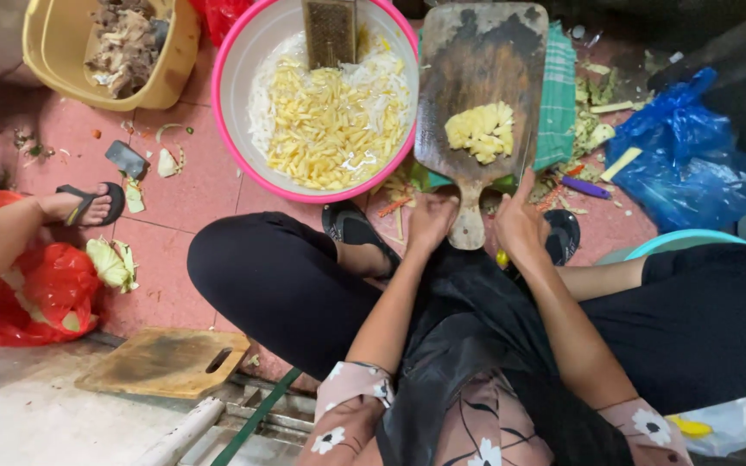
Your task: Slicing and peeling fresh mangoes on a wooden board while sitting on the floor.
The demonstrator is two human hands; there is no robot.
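Head view — left hand (pixel 429 223) and right hand (pixel 518 226), apart, grip the wooden chopping board's (pixel 477 65) handle end, steadying chopped yellow pieces (pixel 480 131) beside the pink basin (pixel 233 129).

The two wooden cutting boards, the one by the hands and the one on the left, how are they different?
The paddle board has a handle, carries a pile of chopped yellow pieces, and lies at both hands; the rectangular board has a slot grip, lies bare, and nobody touches it. Both are wooden with dark stains.

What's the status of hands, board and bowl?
Left hand at cutting board handle. Right hand beside it, holding knife. Chopped yellow pieces on board. Pink bowl alongside.
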